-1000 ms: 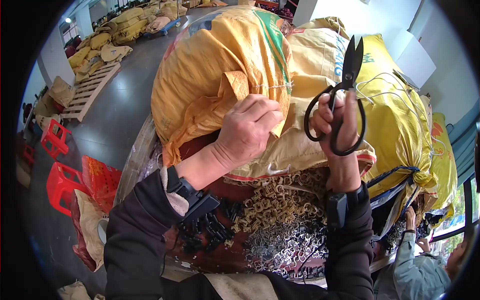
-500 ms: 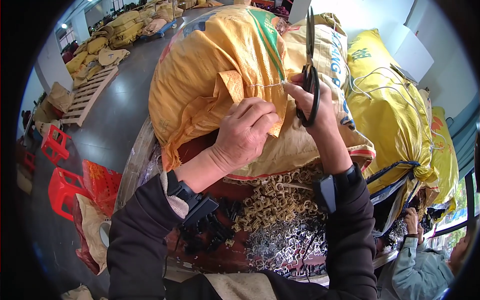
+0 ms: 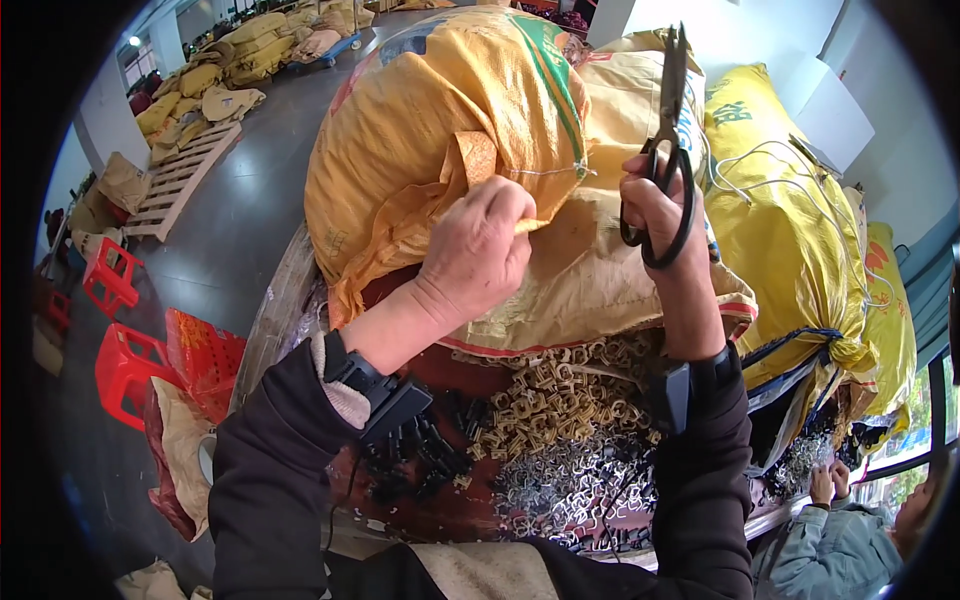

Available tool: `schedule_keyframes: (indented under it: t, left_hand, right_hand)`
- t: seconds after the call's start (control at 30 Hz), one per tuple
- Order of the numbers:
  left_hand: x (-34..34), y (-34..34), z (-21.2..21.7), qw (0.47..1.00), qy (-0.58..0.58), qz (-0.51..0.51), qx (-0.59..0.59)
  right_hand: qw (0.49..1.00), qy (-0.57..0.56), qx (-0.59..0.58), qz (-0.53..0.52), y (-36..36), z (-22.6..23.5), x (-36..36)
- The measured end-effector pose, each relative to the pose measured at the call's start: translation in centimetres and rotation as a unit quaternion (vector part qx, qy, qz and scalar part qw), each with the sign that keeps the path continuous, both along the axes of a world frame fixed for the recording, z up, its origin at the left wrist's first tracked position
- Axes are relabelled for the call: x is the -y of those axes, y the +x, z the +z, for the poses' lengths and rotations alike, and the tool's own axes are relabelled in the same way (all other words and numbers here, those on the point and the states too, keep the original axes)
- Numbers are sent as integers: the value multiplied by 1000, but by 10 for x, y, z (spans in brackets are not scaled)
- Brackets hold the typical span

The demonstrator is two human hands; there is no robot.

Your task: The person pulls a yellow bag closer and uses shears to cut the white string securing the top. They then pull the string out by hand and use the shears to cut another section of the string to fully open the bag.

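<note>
While an orange sack (image 3: 425, 110) bulges in front of the person, a yellow sack (image 3: 770, 245) stands to the right; a beige sack (image 3: 590, 275) lies between them; nearer spreads a heap of brass-coloured pieces (image 3: 555, 405); black scissors (image 3: 672, 95) point upward from the right hand (image 3: 662, 215), its fingers curled around the handles; the left hand (image 3: 480, 238), closed, grips the orange sack's loose edge; just above it runs a white thread (image 3: 545, 173).

on my feed, i keep the left hand (image 3: 478, 240) pinched, knuckles up; the right hand (image 3: 657, 208) curls upright; both forearms (image 3: 397, 325) reach forward
</note>
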State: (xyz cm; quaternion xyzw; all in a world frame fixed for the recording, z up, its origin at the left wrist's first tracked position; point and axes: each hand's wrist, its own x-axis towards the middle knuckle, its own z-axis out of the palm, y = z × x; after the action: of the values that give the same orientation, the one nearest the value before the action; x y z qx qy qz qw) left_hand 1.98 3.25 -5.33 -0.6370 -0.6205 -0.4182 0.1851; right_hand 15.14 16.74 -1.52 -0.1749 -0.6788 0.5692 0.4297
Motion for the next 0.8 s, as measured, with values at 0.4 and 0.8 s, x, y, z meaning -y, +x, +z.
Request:
schedule_keyframes:
  t: [0.4,0.8]
  left_hand:
    - [-24,12,79,996,-25,-3,-81]
    - [-6,-15,50,676,-5,-338,655]
  right_hand:
    - [1000,-10,-23,6,-1,1,9]
    - [997,53,-54,-16,-20,7,16]
